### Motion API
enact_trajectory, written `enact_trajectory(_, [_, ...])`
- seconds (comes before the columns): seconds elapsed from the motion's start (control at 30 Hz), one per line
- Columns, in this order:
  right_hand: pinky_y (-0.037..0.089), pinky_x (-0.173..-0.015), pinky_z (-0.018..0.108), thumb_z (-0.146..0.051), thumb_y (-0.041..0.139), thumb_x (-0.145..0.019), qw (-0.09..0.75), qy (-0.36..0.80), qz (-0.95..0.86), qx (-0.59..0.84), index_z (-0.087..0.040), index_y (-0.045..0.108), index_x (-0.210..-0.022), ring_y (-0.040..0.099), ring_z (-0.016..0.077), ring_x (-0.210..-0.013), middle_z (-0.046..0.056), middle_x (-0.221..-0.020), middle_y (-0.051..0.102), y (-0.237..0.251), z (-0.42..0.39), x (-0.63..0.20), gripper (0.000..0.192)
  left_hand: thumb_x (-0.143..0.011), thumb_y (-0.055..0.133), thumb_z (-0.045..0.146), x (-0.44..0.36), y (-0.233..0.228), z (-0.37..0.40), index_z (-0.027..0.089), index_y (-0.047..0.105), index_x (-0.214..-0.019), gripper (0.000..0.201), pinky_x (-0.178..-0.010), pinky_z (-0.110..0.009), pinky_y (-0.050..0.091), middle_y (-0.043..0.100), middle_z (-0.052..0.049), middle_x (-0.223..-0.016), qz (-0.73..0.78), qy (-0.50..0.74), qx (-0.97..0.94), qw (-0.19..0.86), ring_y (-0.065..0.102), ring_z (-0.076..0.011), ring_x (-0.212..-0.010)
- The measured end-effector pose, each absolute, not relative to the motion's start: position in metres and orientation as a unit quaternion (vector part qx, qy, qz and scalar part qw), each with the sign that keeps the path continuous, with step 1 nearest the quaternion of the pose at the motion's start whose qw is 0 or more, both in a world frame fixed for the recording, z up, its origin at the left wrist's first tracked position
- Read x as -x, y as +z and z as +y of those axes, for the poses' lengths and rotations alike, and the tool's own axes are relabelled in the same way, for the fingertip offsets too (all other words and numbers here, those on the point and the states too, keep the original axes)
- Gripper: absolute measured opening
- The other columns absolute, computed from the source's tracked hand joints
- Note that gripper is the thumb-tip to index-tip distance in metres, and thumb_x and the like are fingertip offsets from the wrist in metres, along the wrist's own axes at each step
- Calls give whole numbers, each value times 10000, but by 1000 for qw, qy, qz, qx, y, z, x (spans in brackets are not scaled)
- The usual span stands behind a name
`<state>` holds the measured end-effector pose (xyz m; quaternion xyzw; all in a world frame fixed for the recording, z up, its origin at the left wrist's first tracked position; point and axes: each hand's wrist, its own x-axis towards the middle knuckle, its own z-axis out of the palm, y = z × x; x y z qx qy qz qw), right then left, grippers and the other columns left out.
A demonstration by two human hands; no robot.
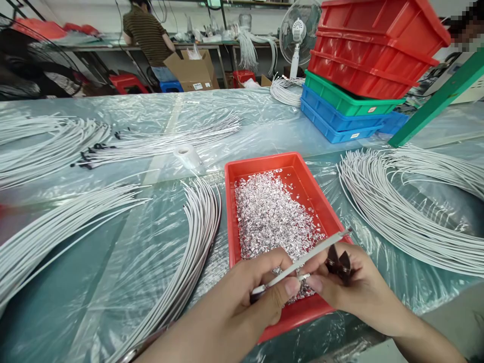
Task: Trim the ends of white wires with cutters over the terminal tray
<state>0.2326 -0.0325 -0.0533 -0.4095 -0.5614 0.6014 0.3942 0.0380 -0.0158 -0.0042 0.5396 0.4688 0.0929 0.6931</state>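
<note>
My left hand (pixel 260 292) is closed round a white cable (pixel 302 259), which slants up to the right across my fingers. A dark piece sits by its lower end in my palm. My right hand (pixel 348 282) is closed, with the dark, pointed jaws of a cutter-like hand tool (pixel 339 263) sticking up from it; the tool's handles are hidden. Thumb and fingertips of both hands meet at a small pale tip between them, too small to name. Both hands are above the near end of a red tray (pixel 321 189) holding many small shiny metal pieces (pixel 272 214).
Bundles of white cable lie on the plastic-covered table (pixel 124 262): a curved bundle (pixel 196 227) left of the tray and a large coil (pixel 378 201) at right. Beyond are a white roll (pixel 188 156) and stacked bins (pixel 374 45). A person (pixel 147 35) is at the far bench.
</note>
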Motion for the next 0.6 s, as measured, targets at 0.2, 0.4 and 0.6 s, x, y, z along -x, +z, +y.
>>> enact_trajectory(0.2, [230,-431,210,-154,622,-839,411,568,-590,400,-229,595,-836,269,85,-490,-72,-580,352,-53,-35,-232,80,-868,475,536,-39,-9,-15,236,512,-843,303,-460,-244,184,275,80,-571,462,97,-537,699,265,-103,-520])
enact_trajectory(0.4, [259,-467,223,-131,592,-843,437,562,-569,410,-226,581,-810,281,91,-517,-64,-617,371,-55,-37,-229,101,-867,481,473,-45,-13,-17,226,436,-750,277,-419,-251,115,214,93,-545,452,143,-550,688,168,-87,-460])
enact_trajectory(0.6, [254,-484,229,-185,616,-845,424,611,-527,411,-215,585,-782,288,100,-538,-58,-603,389,-55,-34,-229,77,-865,480,413,-43,-13,-13,220,447,-740,232,-426,-252,137,233,80,-572,444,126,-573,677,200,-93,-473])
